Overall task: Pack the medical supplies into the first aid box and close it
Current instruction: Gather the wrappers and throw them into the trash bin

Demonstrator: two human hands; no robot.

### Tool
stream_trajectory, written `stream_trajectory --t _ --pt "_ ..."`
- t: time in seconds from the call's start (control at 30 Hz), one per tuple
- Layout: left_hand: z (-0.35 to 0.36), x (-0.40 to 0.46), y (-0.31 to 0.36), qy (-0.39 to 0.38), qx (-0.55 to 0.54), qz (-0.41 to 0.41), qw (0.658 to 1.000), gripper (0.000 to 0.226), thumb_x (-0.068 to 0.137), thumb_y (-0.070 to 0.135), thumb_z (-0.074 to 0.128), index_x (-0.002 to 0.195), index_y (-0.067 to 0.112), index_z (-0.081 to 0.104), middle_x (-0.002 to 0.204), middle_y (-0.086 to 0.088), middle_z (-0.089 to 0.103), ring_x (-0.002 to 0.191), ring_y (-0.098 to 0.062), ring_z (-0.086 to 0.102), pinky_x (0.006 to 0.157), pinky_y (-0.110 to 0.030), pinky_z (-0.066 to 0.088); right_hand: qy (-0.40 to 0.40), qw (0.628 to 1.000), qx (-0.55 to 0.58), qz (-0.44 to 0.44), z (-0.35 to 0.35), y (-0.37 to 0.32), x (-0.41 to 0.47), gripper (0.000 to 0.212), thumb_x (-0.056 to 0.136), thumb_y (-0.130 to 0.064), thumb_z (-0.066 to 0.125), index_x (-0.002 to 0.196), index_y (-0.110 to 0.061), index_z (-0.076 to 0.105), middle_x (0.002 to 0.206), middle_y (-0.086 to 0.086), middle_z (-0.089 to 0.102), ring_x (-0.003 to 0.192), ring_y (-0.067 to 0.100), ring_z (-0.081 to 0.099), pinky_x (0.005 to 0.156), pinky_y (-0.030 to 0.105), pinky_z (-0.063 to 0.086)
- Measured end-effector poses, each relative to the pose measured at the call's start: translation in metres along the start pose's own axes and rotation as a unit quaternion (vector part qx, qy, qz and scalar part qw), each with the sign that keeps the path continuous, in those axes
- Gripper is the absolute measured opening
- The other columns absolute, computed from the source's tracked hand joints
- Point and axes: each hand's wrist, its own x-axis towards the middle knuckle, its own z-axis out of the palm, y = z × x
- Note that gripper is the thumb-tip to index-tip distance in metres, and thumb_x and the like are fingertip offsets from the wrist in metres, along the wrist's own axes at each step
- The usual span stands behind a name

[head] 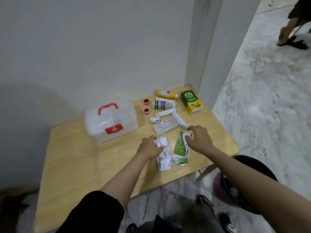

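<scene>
Translucent first aid box [111,122], lid shut, up-left of left hand [149,147] gripping white packet [162,154]; right hand [199,139] pinching green packet [180,148], long axes toward the body.

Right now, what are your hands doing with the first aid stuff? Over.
Left hand gripping white packet; right hand gripping green packet. First aid box shut, nothing packed. Path to box clear.
</scene>
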Motion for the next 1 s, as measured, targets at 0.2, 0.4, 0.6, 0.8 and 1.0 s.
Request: stream_trajectory --t 0.2,0.4,0.6,0.8,1.0 --pt "0.039 -0.012 -0.009 0.065 -0.003 -0.020 0.998 0.061 0.077 0.041 0.069 0.133 0.030 0.047 0.133 -0.011 0.031 0.122 -0.032 0.038 0.098 -0.037 0.042 -0.036 0.996 -0.059 0.055 0.028 0.014 -0.019 0.072 0.072 -0.066 0.059 0.132 -0.031 0.045 0.136 0.012 0.042 0.124 0.038 0.040 0.099 0.051 0.035" --pt "0.057 -0.021 -0.017 0.124 0.016 0.012 0.992 0.063 0.073 0.036 0.072 0.132 0.035 0.050 0.123 -0.003 0.039 0.113 -0.025 0.041 0.088 -0.033 0.042 -0.041 0.997 -0.034 0.059 0.054 0.017 -0.035 0.080 0.068 -0.063 0.064 0.138 -0.039 0.035 0.155 0.009 0.016 0.140 0.036 0.015 0.109 0.062 0.014" --pt "0.059 -0.020 -0.015 0.130 -0.049 0.008 0.990 0.060 0.069 0.022 0.074 0.126 0.033 0.057 0.108 -0.003 0.043 0.104 -0.024 0.049 0.090 -0.032 0.043 -0.021 0.995 0.060 0.071 0.062 0.009 -0.049 0.068 0.070 -0.029 0.068 0.133 -0.036 0.045 0.148 0.002 0.027 0.137 0.033 0.017 0.112 0.059 0.012" --pt "0.057 -0.019 -0.017 0.111 -0.132 0.023 0.985 0.059 0.069 0.007 0.077 0.124 0.020 0.060 0.107 -0.003 0.036 0.083 -0.017 0.051 0.073 -0.010 0.035 0.052 0.992 0.101 0.061 0.064 0.002 -0.059 0.063 0.063 -0.013 0.067 0.124 -0.028 0.057 0.136 0.000 0.041 0.113 0.030 0.045 0.103 0.044 0.034" --pt "0.053 -0.018 -0.021 0.113 -0.127 0.038 0.985 0.058 0.066 0.013 0.080 0.120 0.024 0.062 0.103 -0.004 0.044 0.083 -0.017 0.052 0.074 -0.021 0.038 0.084 0.973 0.204 0.061 0.065 0.007 -0.064 0.060 0.065 -0.001 0.069 0.123 -0.014 0.059 0.137 0.008 0.042 0.119 0.028 0.049 0.091 0.027 0.042"
